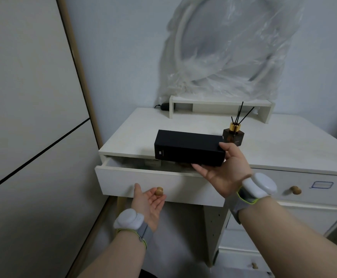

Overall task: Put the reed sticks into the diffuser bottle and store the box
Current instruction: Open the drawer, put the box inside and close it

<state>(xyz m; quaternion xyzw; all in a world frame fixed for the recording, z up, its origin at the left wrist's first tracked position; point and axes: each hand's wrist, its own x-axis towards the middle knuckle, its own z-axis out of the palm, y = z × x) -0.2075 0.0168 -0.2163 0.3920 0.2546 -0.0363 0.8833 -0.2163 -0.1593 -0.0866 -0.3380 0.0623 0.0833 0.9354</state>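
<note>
Against the far wall, a round mirror [223,45] wrapped in clear plastic, above a low white shelf riser [219,106] at the back of the white counter [284,141]. At the near left edge of the counter, a drawer [143,183] pulled partly open, blurred contents inside. Over the open drawer, held lying on its side, the black box [189,148], gripped at its right end by the right hand [223,173], thumb on top and fingers beneath. Just right of the box, standing upright on the counter, the dark diffuser bottle [233,137] with a gold collar. In its neck, black reed sticks [241,115] fanning upward. At the drawer front, the left hand [149,201], palm up, fingers curled loosely around the wooden knob [159,191]. On both wrists, white strapped devices.
</note>
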